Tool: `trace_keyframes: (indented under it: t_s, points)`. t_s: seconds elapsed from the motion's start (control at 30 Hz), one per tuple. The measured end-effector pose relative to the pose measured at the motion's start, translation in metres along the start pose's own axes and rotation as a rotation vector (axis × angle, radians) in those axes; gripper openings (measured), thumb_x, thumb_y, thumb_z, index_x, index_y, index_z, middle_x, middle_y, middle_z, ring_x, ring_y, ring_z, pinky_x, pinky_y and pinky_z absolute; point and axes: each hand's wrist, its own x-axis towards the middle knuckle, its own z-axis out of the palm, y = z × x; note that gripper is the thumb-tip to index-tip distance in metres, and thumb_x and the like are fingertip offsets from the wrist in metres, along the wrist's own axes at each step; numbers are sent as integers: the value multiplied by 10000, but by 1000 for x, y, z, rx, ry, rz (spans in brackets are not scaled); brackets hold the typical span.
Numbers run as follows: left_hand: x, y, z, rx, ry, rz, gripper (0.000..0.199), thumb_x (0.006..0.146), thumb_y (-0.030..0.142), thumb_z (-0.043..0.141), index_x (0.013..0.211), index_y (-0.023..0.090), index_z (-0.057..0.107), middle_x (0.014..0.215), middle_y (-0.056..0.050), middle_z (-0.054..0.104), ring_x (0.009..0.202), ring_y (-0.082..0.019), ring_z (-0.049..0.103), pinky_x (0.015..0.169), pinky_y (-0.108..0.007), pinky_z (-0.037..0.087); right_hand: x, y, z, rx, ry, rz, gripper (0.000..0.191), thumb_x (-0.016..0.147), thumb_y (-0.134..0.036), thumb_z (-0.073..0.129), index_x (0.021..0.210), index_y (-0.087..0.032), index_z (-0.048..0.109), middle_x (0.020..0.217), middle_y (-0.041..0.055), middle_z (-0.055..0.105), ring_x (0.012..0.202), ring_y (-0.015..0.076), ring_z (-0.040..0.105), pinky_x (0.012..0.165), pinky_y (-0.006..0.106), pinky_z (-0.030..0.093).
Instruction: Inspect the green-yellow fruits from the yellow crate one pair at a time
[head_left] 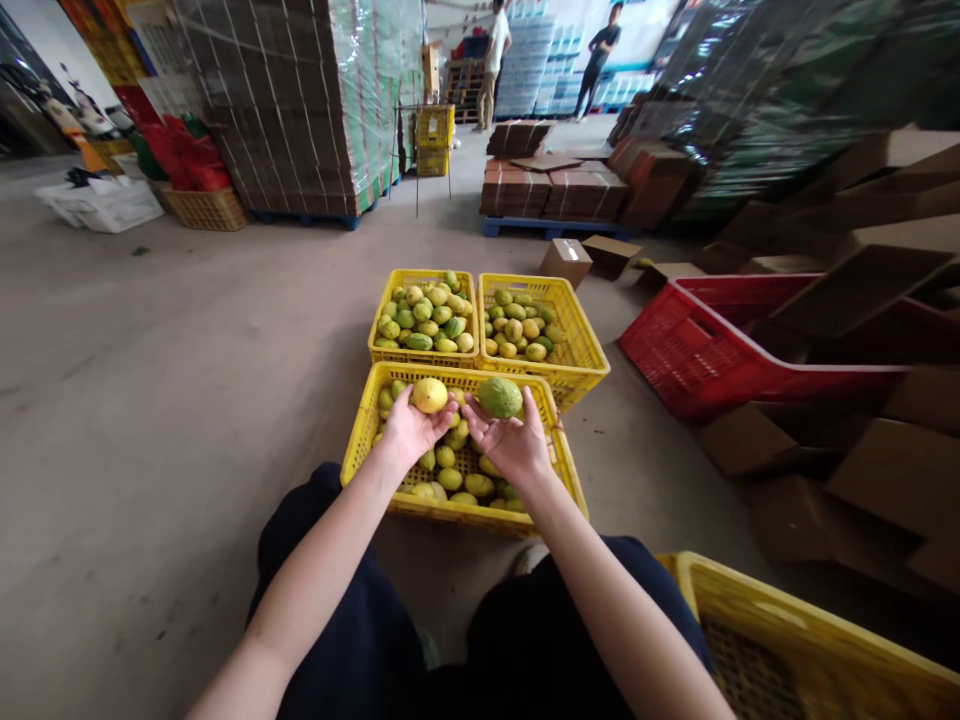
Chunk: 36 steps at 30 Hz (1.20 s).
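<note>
Palm-up above the front yellow crate (361,430), the left hand (412,430) cradles a yellow fruit (430,395) and the right hand (517,445) a larger green fruit (500,398), each grip curled loosely about its 1 fruit. The 2 held fruits sit side by side, apart, the green one's long axis roughly crosswise; loose fruit (450,479) lies below both hands.
</note>
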Motion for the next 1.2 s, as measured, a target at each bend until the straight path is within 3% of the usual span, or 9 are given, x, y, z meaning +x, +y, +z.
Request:
trace_keyframes:
  t_s: [0.1, 0.17, 0.23, 0.4, 0.5, 0.67, 0.83, 1.07, 1.2]
  points:
    - [2, -1, -1, 93, 35, 28, 397, 964, 393, 367, 1030, 71, 589, 740, -109, 658, 571, -138, 633, 487, -196, 520, 0, -1, 0, -67, -4, -54, 354, 745, -504, 677, 891, -184, 647, 853, 88, 747, 703, 200, 711, 615, 278, 596]
    - [2, -4, -1, 225, 36, 121, 292, 925, 375, 491, 1010, 109, 576, 755, -87, 655, 585, -129, 632, 503, -186, 512, 0, -1, 1, -148, 11, -159, 296, 698, -416, 742, 881, -211, 630, 803, 30, 732, 673, 184, 701, 603, 271, 585]
    - [2, -7, -2, 374, 25, 290, 254, 850, 318, 624, 1038, 169, 539, 873, -71, 663, 680, -140, 655, 573, -210, 536, 0, 0, 1, -240, 44, -295, 302, 653, -337, 782, 874, -239, 600, 821, -18, 712, 676, 168, 689, 619, 281, 583]
    - [2, -12, -7, 708, -13, 814, 502, 684, 217, 776, 1106, 244, 505, 1228, -59, 568, 1135, -205, 568, 895, -309, 512, -5, 6, 3, -563, 123, -661, 544, 590, -269, 831, 1055, -292, 549, 1058, -19, 649, 900, 192, 654, 780, 365, 577]
    - [2, -11, -9, 871, -33, 970, 542, 646, 187, 790, 1109, 233, 513, 1274, -74, 543, 1224, -226, 503, 952, -330, 478, -6, 9, 3, -768, 166, -818, 653, 569, -274, 850, 1129, -286, 513, 1139, 25, 615, 985, 215, 633, 841, 375, 556]
    - [0, -12, -7, 939, -68, 967, 515, 667, 203, 775, 1113, 235, 520, 1292, -73, 543, 1152, -224, 556, 914, -350, 500, -5, 13, 4, -864, 141, -887, 643, 586, -304, 840, 1121, -280, 483, 1220, 55, 571, 1101, 239, 591, 849, 369, 553]
    - [-1, -11, -4, 861, -70, 924, 527, 621, 195, 813, 1081, 221, 557, 1251, -65, 576, 1118, -215, 578, 921, -334, 499, -5, 12, 3, -840, 164, -858, 584, 568, -290, 848, 1049, -258, 519, 1130, 34, 604, 978, 219, 629, 816, 362, 559]
    - [-10, 1, 4, 506, -158, 496, 522, 587, 135, 833, 1066, 216, 643, 1159, -37, 631, 988, -205, 638, 869, -350, 549, -11, -3, 8, -504, 35, -536, 499, 552, -223, 855, 1003, -278, 650, 965, -27, 702, 809, 172, 666, 695, 291, 574]
    - [-12, 9, 4, 405, -238, 377, 406, 630, 148, 817, 998, 171, 649, 1049, -48, 664, 995, -202, 644, 898, -361, 551, -14, -13, 10, -422, 3, -457, 451, 547, -227, 863, 956, -262, 675, 916, -17, 730, 793, 168, 675, 669, 263, 555]
